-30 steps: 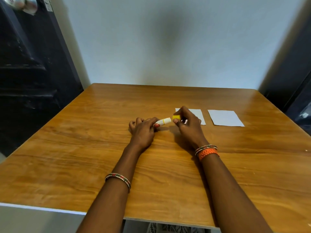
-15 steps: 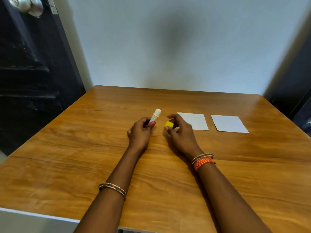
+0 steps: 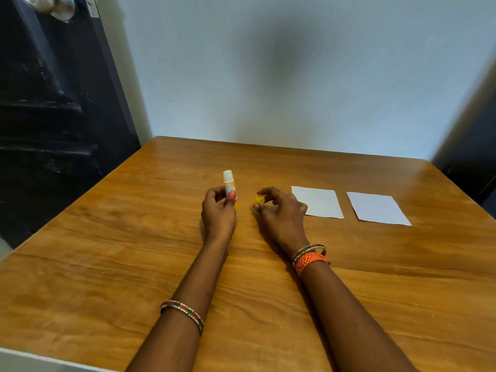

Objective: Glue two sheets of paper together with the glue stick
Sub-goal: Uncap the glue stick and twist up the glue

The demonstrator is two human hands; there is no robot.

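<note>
Bangles ring both wrists above the wooden table (image 3: 107,264). Left hand (image 3: 218,213) grips the uncapped glue stick (image 3: 229,183) upright, tip up. Just right of the stick, right hand (image 3: 280,213) pinches the yellow cap (image 3: 258,200). Right of the stick, beyond that hand, two paper sheets (image 3: 319,201) (image 3: 377,208) lie flat, apart.

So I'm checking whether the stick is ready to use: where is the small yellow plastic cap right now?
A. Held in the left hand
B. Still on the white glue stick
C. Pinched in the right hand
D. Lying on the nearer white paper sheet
C: the small yellow plastic cap sits pinched in the right hand, apart from the uncapped white glue stick that the left hand holds upright.
</note>
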